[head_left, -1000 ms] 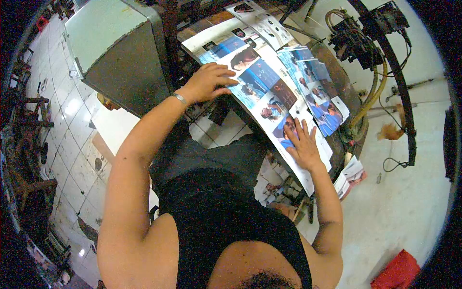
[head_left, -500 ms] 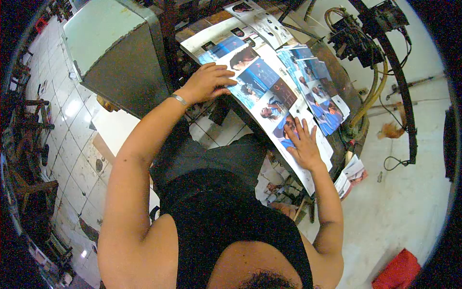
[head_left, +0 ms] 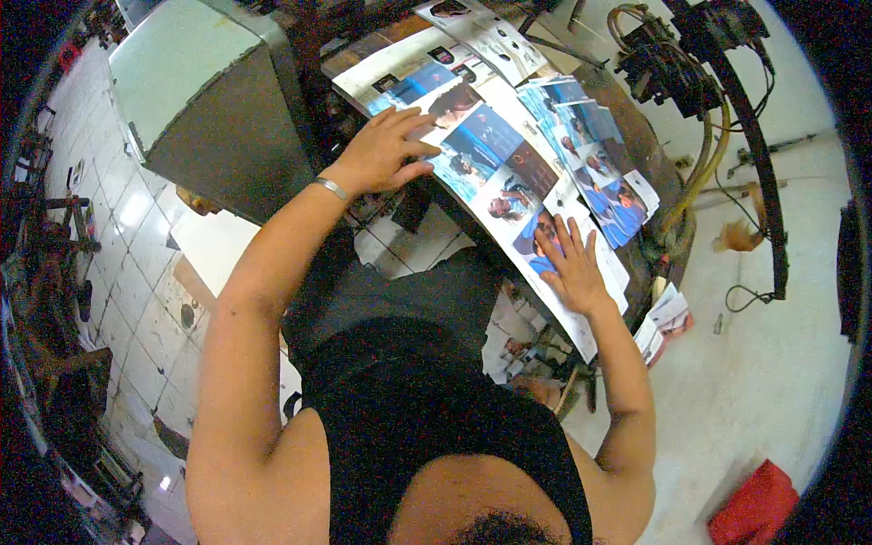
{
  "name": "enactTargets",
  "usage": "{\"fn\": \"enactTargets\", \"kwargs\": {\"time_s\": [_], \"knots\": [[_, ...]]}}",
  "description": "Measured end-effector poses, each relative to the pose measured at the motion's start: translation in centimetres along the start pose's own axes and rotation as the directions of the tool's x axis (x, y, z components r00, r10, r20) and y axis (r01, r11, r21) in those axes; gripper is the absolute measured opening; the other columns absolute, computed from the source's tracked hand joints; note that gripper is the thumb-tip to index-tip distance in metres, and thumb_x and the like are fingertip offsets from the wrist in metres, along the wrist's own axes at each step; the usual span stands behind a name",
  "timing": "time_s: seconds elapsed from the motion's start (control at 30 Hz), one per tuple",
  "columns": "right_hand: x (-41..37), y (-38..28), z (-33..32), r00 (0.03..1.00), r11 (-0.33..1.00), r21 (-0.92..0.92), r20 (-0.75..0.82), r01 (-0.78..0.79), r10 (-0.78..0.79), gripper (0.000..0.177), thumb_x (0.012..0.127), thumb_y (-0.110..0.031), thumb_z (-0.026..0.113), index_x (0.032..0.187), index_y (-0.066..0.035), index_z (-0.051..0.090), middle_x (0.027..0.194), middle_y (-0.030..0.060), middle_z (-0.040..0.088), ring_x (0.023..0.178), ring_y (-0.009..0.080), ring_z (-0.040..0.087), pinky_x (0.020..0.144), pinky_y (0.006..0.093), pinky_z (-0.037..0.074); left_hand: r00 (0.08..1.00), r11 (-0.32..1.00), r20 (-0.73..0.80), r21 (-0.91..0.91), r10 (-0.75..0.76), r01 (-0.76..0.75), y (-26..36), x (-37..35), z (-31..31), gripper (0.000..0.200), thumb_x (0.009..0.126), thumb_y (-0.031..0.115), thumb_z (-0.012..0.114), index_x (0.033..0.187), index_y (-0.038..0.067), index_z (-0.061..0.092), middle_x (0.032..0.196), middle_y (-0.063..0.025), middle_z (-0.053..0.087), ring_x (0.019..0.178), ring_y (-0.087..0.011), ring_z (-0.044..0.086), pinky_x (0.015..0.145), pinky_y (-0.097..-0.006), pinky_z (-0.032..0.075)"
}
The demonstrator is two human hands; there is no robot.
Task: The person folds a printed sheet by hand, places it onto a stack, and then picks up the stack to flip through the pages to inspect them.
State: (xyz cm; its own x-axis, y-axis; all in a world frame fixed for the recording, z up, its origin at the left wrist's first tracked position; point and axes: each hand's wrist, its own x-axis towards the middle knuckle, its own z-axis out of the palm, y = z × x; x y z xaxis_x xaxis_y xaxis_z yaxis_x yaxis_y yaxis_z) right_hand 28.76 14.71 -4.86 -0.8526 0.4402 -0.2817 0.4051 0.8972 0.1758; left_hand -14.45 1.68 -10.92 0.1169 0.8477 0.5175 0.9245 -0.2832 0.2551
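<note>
Printed sheet (head_left: 495,173) lies flat on the counter (head_left: 636,127), with its long axis running diagonally from far left to near right. Left hand (head_left: 381,150) rests palm-down on the far-left portion, fingers (head_left: 413,123) spread wide and gripping nothing. Right hand (head_left: 572,272) rests palm-down on the near-right end, fingers spread likewise. Each hand touches the sheet toward one end; the sheet's middle lies between them. A smaller stack of prints (head_left: 595,168) lies just beside the sheet, on its right.

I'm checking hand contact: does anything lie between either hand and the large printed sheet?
Nothing visible does. The left hand lies spread on the printed sheet at its near edge, and the right hand rests flat, fingers splayed, directly on the same sheet further along.
</note>
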Motion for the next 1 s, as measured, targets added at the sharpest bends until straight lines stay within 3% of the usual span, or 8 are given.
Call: {"fn": "enactTargets", "kwargs": {"time_s": [0.2, 0.37, 0.47, 0.5, 0.6, 0.73, 0.9, 1.0], "knots": [[0.1, 0.3, 0.4, 1.0, 1.0, -0.005, 0.004, -0.002, 0.002, 0.085, 0.095, -0.049, 0.066, 0.167, -0.032, 0.024, 0.176, 0.0144, 0.01, 0.161, 0.0422, 0.01, 0.121, 0.0757, 0.014, 0.99, 0.979, 0.123, 0.2, -0.066, 0.04, 1.7, 2.3, -1.1, 0.033, 0.099, 0.044, 0.064, 0.109, 0.017, 0.08, 0.153, -0.0094, 0.053, 0.148, -0.0363, 0.041, 0.122, -0.0618, 0.03], [-0.1, 0.0, -0.6, 1.0, 0.995, 0.103, -0.018, -0.009, 0.011, 0.081, 0.096, -0.047, 0.066, 0.166, -0.038, 0.027, 0.175, 0.0117, 0.016, 0.16, 0.0418, 0.015, 0.122, 0.075, 0.01, 0.997, 0.973, 0.03, 0.222, -0.071, 0.063, 2.6, 4.7, 0.3, 0.043, 0.097, 0.049, 0.067, 0.102, 0.008, 0.081, 0.131, -0.0086, 0.068, 0.137, -0.0306, 0.052, 0.121, -0.0546, 0.032], [0.0, 0.0, -0.8, 1.0, 0.994, 0.11, 0.006, -0.02, 0.019, 0.081, 0.095, -0.048, 0.066, 0.166, -0.038, 0.027, 0.175, 0.0119, 0.017, 0.16, 0.0413, 0.014, 0.123, 0.0746, 0.008, 0.963, 0.949, 0.184, 0.283, -0.197, 0.14, 4.9, 6.4, -0.9, 0.044, 0.095, 0.049, 0.069, 0.104, 0.007, 0.08, 0.121, -0.0107, 0.07, 0.129, -0.0297, 0.057, 0.117, -0.054, 0.036], [-0.2, 0.2, -0.5, 1.0, 0.993, 0.116, -0.024, -0.008, 0.01, 0.08, 0.096, -0.049, 0.066, 0.165, -0.038, 0.028, 0.175, 0.012, 0.017, 0.16, 0.0408, 0.013, 0.124, 0.0737, 0.007, 0.984, 0.963, 0.091, 0.238, -0.152, 0.127, 5.6, 6.7, -0.3, 0.04, 0.089, 0.044, 0.075, 0.104, 0.006, 0.078, 0.112, -0.0109, 0.07, 0.119, -0.0295, 0.061, 0.109, -0.0513, 0.042], [-0.2, 0.4, -0.1, 1.0, 0.995, 0.101, -0.025, 0.0, 0.002, 0.078, 0.096, -0.05, 0.065, 0.165, -0.037, 0.03, 0.175, 0.0114, 0.017, 0.161, 0.0402, 0.012, 0.124, 0.073, 0.006, 0.976, 0.999, 0.212, 0.008, -0.054, 0.054, 9.5, 9.3, 1.9, 0.036, 0.084, 0.037, 0.08, 0.105, 0.008, 0.076, 0.109, -0.0092, 0.07, 0.114, -0.0304, 0.064, 0.103, -0.0482, 0.046], [0.0, 0.5, -0.2, 1.0, 0.992, 0.128, 0.0, -0.012, 0.013, 0.072, 0.098, -0.052, 0.061, 0.163, -0.035, 0.035, 0.176, 0.01, 0.015, 0.161, 0.0392, 0.012, 0.124, 0.0725, 0.006, 0.94, 0.945, 0.194, -0.227, 0.281, -0.236, 14.0, 10.6, 6.0, 0.04, 0.08, 0.034, 0.081, 0.113, 0.012, 0.072, 0.113, -0.0124, 0.071, 0.116, -0.0353, 0.064, 0.097, -0.0477, 0.052], [-0.4, 0.6, 0.6, 0.999, 0.997, 0.074, -0.041, 0.007, -0.004, 0.066, 0.1, -0.056, 0.057, 0.16, -0.031, 0.043, 0.176, 0.0087, 0.015, 0.162, 0.0367, 0.01, 0.124, 0.0732, 0.005, 0.855, 0.94, 0.43, -0.294, 0.291, -0.172, 15.2, 12.0, 7.4, 0.04, 0.079, 0.032, 0.084, 0.114, 0.017, 0.072, 0.116, -0.0087, 0.073, 0.107, -0.0342, 0.069, 0.092, -0.0473, 0.055], [-0.4, 0.4, 0.0, 1.0, 0.995, 0.103, 0.001, -0.012, 0.012, 0.07, 0.096, -0.049, 0.065, 0.16, -0.029, 0.043, 0.176, 0.0105, 0.014, 0.162, 0.0361, 0.009, 0.125, 0.0706, 0.006, 0.864, 0.955, 0.439, -0.261, 0.245, -0.138, 15.7, 12.0, 7.4, 0.045, 0.078, 0.03, 0.084, 0.118, 0.017, 0.07, 0.115, -0.0083, 0.073, 0.109, -0.0338, 0.068, 0.093, -0.0476, 0.056]]}}
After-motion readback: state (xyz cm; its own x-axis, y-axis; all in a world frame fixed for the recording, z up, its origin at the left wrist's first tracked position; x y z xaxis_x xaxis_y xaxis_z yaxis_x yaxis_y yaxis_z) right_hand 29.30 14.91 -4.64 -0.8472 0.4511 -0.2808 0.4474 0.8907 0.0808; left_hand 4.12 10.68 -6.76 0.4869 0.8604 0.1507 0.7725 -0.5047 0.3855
